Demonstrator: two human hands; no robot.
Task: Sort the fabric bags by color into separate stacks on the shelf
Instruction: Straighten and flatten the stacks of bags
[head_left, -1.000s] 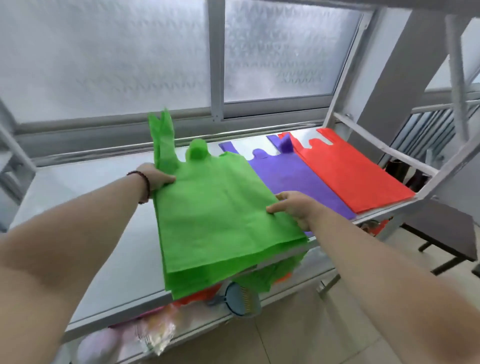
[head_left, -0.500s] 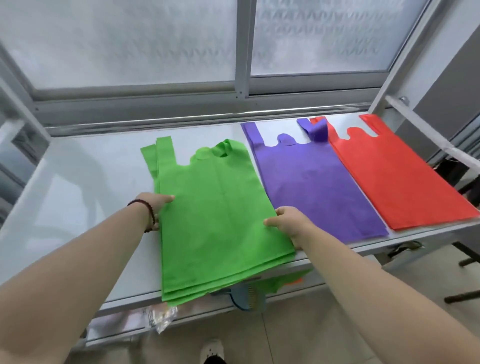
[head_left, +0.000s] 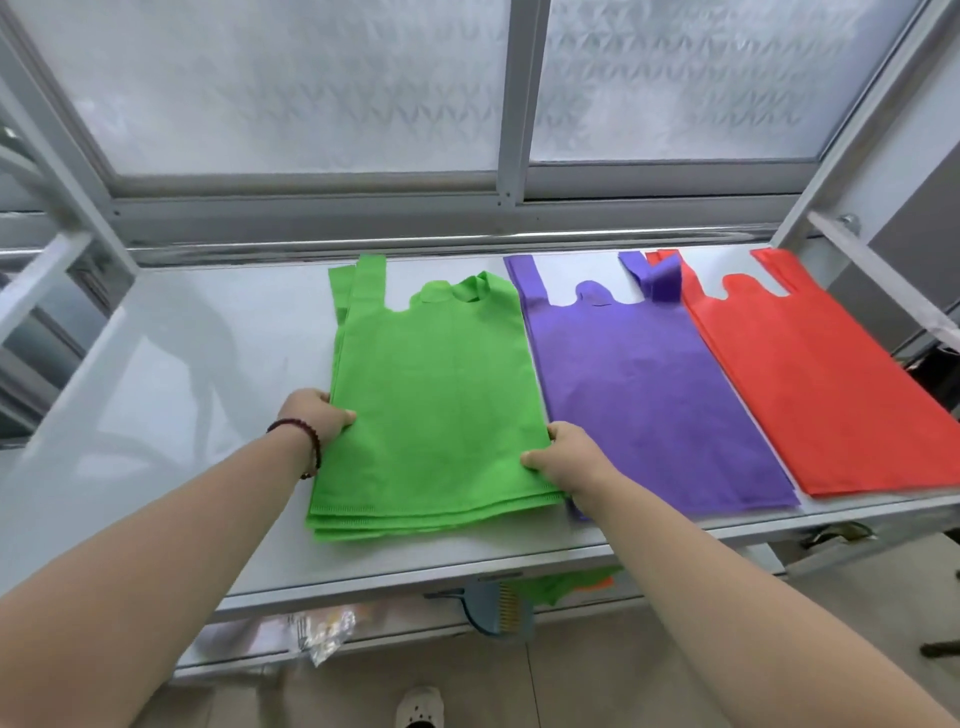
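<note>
Checking grip: I see left hand (head_left: 319, 423) and right hand (head_left: 558, 457) pinching green stack (head_left: 431, 405) by its side edges.
Axis: stack runs front-to-back on shelf (head_left: 171, 395), purple stack (head_left: 644, 395) just beside.

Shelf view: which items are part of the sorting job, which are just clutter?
Job:
green bags, held by left hand and right hand
purple bags
red bags
shelf

Clutter:
brush below
plastic wrapper below
window

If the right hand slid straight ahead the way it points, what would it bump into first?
Probably the purple bags: the right hand grips the green stack at its right edge, angled up and slightly left along their shared border. Depth is unclear.
</note>
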